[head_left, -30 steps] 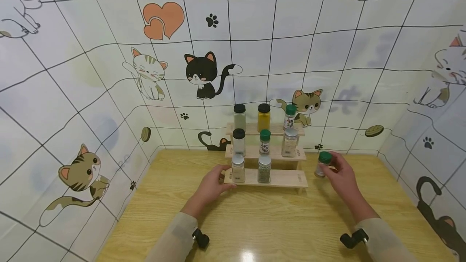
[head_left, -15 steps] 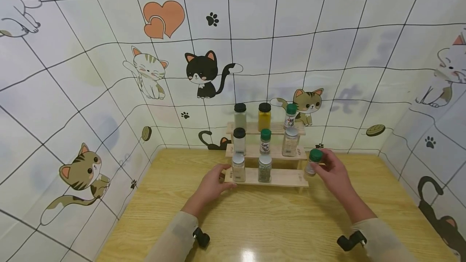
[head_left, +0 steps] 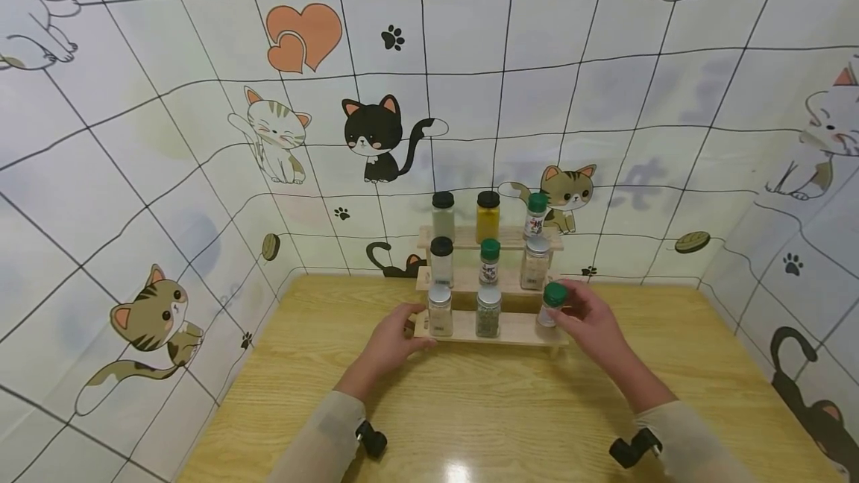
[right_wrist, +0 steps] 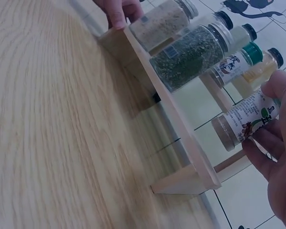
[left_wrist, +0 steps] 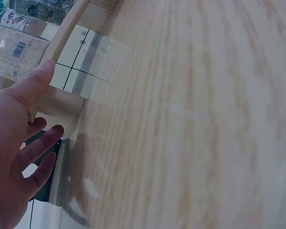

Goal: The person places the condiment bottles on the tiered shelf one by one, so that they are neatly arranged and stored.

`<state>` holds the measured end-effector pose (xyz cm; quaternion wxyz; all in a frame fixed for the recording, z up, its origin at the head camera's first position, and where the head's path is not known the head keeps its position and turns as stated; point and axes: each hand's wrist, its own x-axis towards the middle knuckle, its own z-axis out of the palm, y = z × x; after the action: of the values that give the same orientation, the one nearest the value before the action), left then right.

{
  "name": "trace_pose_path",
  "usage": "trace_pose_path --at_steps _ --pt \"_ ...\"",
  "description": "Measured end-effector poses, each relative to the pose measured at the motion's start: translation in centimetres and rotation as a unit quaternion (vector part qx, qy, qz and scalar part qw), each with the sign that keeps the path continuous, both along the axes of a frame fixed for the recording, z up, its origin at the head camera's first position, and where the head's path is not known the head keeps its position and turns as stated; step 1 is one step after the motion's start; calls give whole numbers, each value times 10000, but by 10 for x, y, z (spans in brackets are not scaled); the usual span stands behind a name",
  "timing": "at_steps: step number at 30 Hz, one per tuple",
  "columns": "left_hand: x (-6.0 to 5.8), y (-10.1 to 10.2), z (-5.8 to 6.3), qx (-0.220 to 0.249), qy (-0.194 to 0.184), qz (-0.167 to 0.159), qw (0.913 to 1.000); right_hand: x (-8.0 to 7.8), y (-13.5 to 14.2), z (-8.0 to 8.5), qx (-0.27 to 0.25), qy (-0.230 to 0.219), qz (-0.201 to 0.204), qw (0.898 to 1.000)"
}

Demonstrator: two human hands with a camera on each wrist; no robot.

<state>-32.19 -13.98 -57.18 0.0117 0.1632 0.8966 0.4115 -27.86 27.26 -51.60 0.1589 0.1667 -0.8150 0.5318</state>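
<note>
A three-tier wooden spice rack [head_left: 519, 329] bears several spice jars. My right hand [head_left: 593, 323] pinches a small spice jar [right_wrist: 244, 123] between thumb and fingers. This jar has a green lid and a printed white label, and it is held over the right end of the bottom tier. In the right wrist view its base shows close above the shelf board. At the rack's left end, my left hand [head_left: 391, 338] holds the bottom tier, thumb against the front edge and fingers round behind. A silver-lidded jar [head_left: 439, 311] stands right beside that hand.
On the bottom tier's middle stands a silver-lidded jar of green herbs [head_left: 488, 313]. The middle tier holds a black-lidded, a green-lidded and a silver-lidded jar [head_left: 535, 263]. Behind the wooden table [head_left: 443, 408] rises a wall [head_left: 463, 110] with cat drawings.
My right hand has carried the green-lidded spice jar leftward, from beside the rack to over the bottom tier's right end. My left hand has stayed at the rack's left end.
</note>
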Motion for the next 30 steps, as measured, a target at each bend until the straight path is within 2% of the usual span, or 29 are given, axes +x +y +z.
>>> trace_pose_path --at_steps 5,12,23,30 --pt "1 0 0 16 -1 19 10000 0 -9 -4 -30 9 180 9998" --pt "1 1 0 28 24 -22 10000 2 -14 -14 70 -196 270 9994" --pt "0 2 -1 -9 6 16 10000 3 -18 -15 111 -480 55 9988" --pt "0 2 -1 -101 -4 -4 9999 5 -15 -15 125 -632 115 9979"
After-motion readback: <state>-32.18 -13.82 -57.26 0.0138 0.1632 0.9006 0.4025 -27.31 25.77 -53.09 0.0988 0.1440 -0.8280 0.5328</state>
